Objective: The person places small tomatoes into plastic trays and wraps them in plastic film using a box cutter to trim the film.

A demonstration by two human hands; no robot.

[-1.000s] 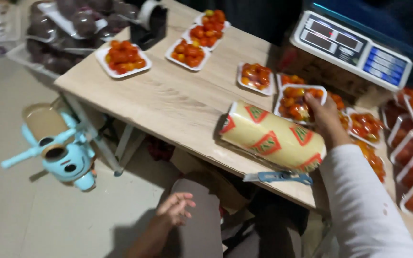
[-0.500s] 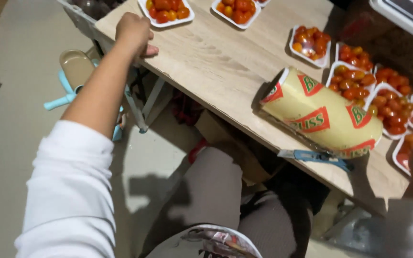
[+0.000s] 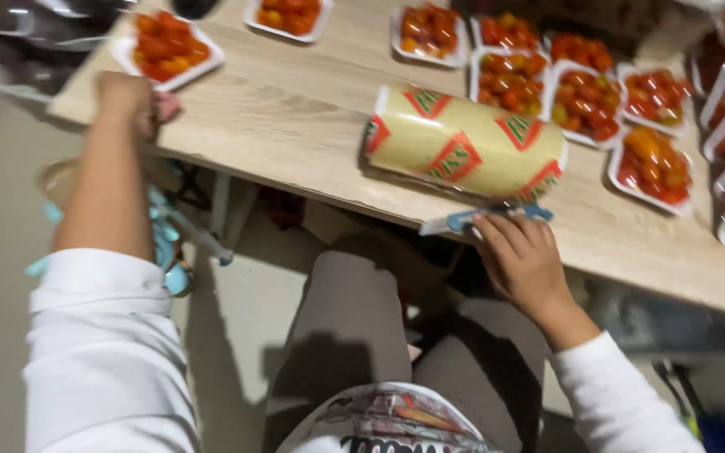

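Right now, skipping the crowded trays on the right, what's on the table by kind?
Tomato trays standing apart: 3
Film roll: 1
Blue-handled tool, touched by the right hand: 1
Total: 5

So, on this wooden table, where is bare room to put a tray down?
The table is bare between the left hand, the film roll and the far trays; a bare strip lies right of the right hand. The right side is crowded with tomato trays.
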